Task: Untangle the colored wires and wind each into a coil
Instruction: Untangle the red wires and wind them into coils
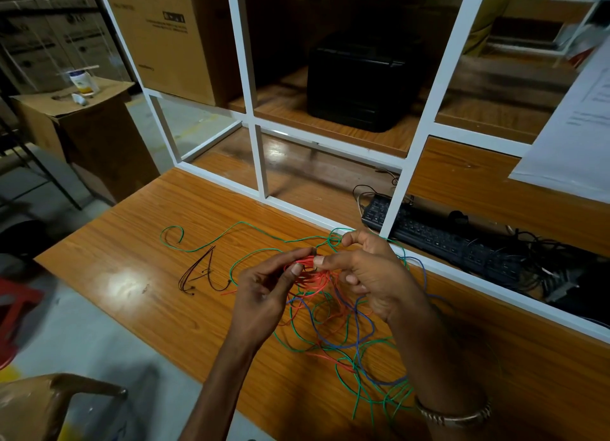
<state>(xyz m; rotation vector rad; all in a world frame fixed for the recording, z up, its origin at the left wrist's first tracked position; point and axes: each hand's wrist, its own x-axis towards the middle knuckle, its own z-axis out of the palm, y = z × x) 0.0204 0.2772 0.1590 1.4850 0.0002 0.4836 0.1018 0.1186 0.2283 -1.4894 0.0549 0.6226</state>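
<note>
At a wooden counter, a person's left hand and right hand meet over a tangle of coloured wires, both pinching a small bundle of red wire between thumb and fingertips, just above the surface. Below and to the right of the hands, loose loops of green wire, blue wire and more red lie knotted together on the counter; one green strand runs off to the left and ends in a curl. A separate, thin dark wire rests on the wood just left of the hands. A metal bangle circles the right wrist. Beyond the white window frame, a black keyboard sits among dark cables, and a black printer-like box stands on a shelf. The print on the large cardboard carton and on the paper sheet at right is too blurred to read. On a smaller cardboard box at left stands a white jar, its label illegible and its contents hidden.
</note>
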